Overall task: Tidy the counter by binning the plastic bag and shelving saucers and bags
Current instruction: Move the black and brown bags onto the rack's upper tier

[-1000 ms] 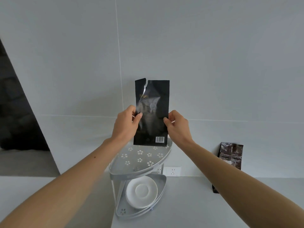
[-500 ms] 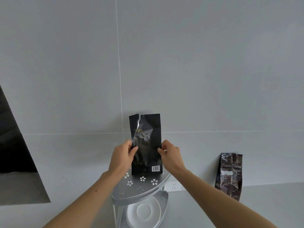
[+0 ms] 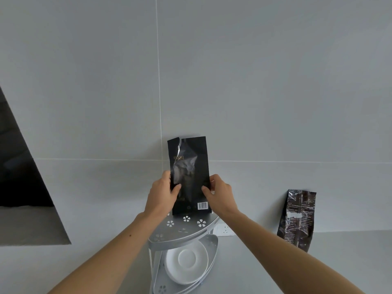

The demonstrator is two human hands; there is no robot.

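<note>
A tall black bag (image 3: 189,164) with a torn top corner and a barcode stands upright at the back of the top tier of a grey corner shelf (image 3: 167,236). My left hand (image 3: 161,195) grips its left edge and my right hand (image 3: 220,196) grips its right edge. White saucers (image 3: 186,265) are stacked on the shelf's lower tier. A second, brown crinkled bag (image 3: 298,219) leans against the wall on the counter to the right.
A white wall socket (image 3: 224,229) sits behind the shelf. The grey counter (image 3: 254,268) runs right of the shelf. A dark opening (image 3: 19,172) fills the left side. Tiled wall rises behind everything.
Both hands carried the black bag down and back onto the shelf's top tier, against the wall. The view tilted upward, then steadied.
</note>
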